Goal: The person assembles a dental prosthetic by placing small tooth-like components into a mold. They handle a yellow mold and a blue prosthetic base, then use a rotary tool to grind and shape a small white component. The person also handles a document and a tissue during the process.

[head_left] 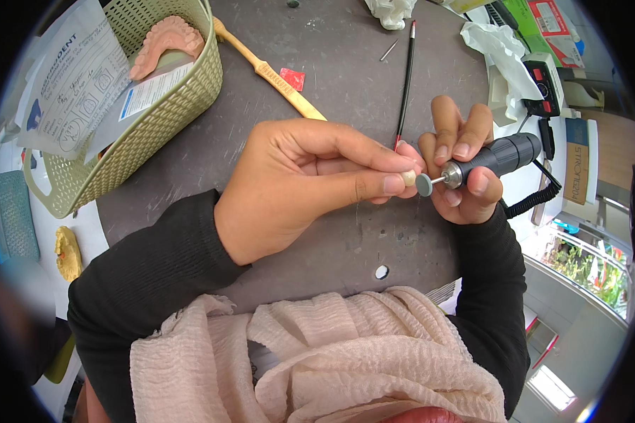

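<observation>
Between the thumb and fingertips of my left hand (296,176) is a small cream-coloured dental crown (408,178). My right hand (466,162) grips a dark grey rotary handpiece (501,156), with a coiled black cord trailing from its rear. A flat grey-green grinding disc (424,185) on a thin metal shank sticks out of the handpiece's nose. The disc sits right beside the crown; whether they touch I cannot tell. Both hands meet over the grey work surface (317,268).
A woven green basket (113,155) at left holds papers and a pink dental arch model (168,44). Beyond my hands lie a wooden-handled tool (271,74), a red piece (293,79), a thin black brush (407,84) and a small bur (389,51). A control box (542,84) stands right.
</observation>
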Motion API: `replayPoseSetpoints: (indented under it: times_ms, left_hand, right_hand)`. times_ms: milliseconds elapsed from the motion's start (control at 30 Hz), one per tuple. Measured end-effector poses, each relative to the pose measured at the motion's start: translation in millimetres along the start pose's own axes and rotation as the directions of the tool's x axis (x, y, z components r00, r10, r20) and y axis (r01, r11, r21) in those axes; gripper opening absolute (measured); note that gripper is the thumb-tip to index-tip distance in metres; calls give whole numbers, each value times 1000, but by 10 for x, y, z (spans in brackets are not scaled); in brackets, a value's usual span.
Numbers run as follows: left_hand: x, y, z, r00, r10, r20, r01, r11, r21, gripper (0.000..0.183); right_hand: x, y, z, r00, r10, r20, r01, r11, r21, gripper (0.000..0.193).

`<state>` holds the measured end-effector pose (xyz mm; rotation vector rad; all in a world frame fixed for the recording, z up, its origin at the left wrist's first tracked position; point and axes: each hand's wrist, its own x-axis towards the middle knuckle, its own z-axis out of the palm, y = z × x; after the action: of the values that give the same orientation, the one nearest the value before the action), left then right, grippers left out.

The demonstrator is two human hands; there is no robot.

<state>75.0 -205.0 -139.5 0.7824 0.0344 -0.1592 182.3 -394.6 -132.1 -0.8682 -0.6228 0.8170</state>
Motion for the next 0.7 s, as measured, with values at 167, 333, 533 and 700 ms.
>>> replayPoseSetpoints:
  times_ms: [167, 333, 533, 700]
  left_hand:
    - [-7, -26, 2, 1000, 8, 2, -8, 1000, 7, 16]
    - [2, -21, -15, 1000, -10, 2, 10, 1000, 10, 17]
    - [-3, -20, -20, 1000, 1, 7, -1, 1000, 26, 17]
    - [-15, -4, -6, 1000, 1, 12, -2, 1000, 23, 19]
  right_hand:
    - [6, 12, -16, 1000, -9, 21, 9, 1000, -14, 22]
    - [4, 24, -13, 1000, 14, 7, -13, 1000, -12, 22]
    - [7, 17, -8, 999, 32, 10, -32, 999, -8, 22]
    - [26, 18, -2, 1000, 21, -2, -21, 999, 33, 20]
